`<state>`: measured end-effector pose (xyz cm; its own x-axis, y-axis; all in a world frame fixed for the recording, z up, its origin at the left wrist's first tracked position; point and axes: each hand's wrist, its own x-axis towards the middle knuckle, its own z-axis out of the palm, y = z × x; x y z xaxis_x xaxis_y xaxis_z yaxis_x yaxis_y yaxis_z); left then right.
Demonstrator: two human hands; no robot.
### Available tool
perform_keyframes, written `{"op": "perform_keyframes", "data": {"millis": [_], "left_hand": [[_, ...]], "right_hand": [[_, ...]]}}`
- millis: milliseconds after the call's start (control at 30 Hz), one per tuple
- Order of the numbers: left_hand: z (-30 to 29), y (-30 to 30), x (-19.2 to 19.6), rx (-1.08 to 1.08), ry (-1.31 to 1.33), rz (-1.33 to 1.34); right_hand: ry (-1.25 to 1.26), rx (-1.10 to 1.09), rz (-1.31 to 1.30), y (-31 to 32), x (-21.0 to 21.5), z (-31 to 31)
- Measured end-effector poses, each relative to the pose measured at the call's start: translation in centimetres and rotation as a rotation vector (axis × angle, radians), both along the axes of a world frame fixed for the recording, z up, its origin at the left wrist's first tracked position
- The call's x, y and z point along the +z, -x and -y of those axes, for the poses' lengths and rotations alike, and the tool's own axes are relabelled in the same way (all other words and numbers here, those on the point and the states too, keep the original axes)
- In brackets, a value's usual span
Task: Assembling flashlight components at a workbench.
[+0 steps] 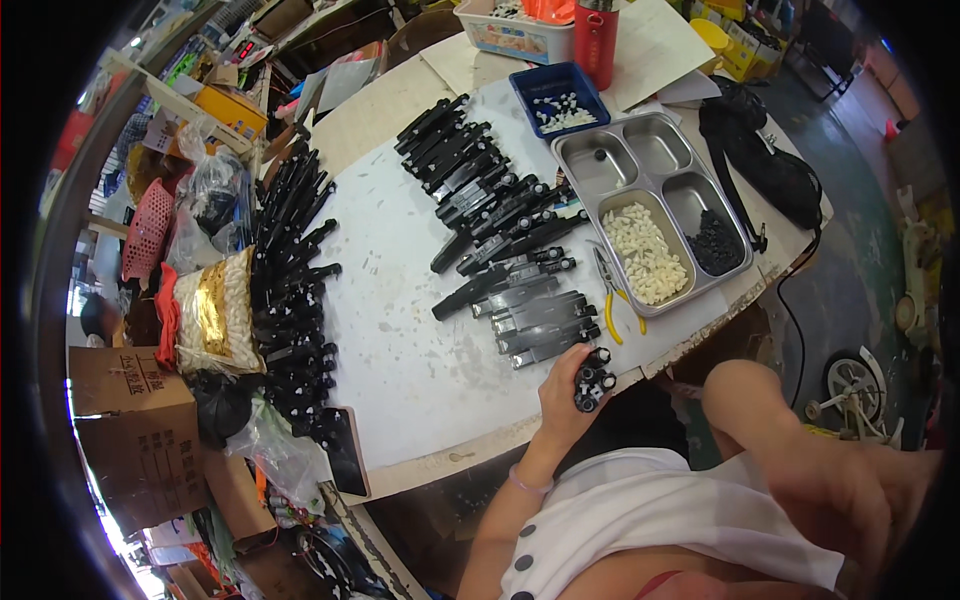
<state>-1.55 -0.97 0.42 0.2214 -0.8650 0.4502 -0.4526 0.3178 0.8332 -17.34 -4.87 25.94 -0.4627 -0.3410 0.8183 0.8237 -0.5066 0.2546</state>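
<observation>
White paper covers the desk [420,370], where a steel tray [652,180] holds white pegs [645,252] in one compartment and black bits [715,242] in another. Behind it, a blue tub [535,85] holds white pieces. Left hand [565,395] is clamped on black parts [592,380] at the desk's near edge; right hand [860,490] is blurred, so I cannot tell its grip.

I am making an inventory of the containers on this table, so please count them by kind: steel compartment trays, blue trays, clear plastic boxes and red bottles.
Steel compartment tray: 1
Blue tray: 1
Clear plastic box: 1
Red bottle: 1
Total: 4
</observation>
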Motion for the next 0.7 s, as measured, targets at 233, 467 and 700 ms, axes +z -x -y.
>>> {"op": "perform_keyframes", "data": {"millis": [233, 467, 700], "left_hand": [[-0.1, -0.3, -0.2, 0.01, 0.001, -0.011], [-0.3, -0.3, 0.0, 0.007, -0.01, -0.029], [-0.4, -0.3, -0.2, 0.002, -0.017, -0.028]], "right_hand": [[0.102, 0.247, -0.078, -3.3, -0.9, 2.1], [0.166, 0.381, -0.268, -3.1, -0.9, 2.5], [0.174, 0.338, -0.221, -2.4, -1.4, 2.7]]}}
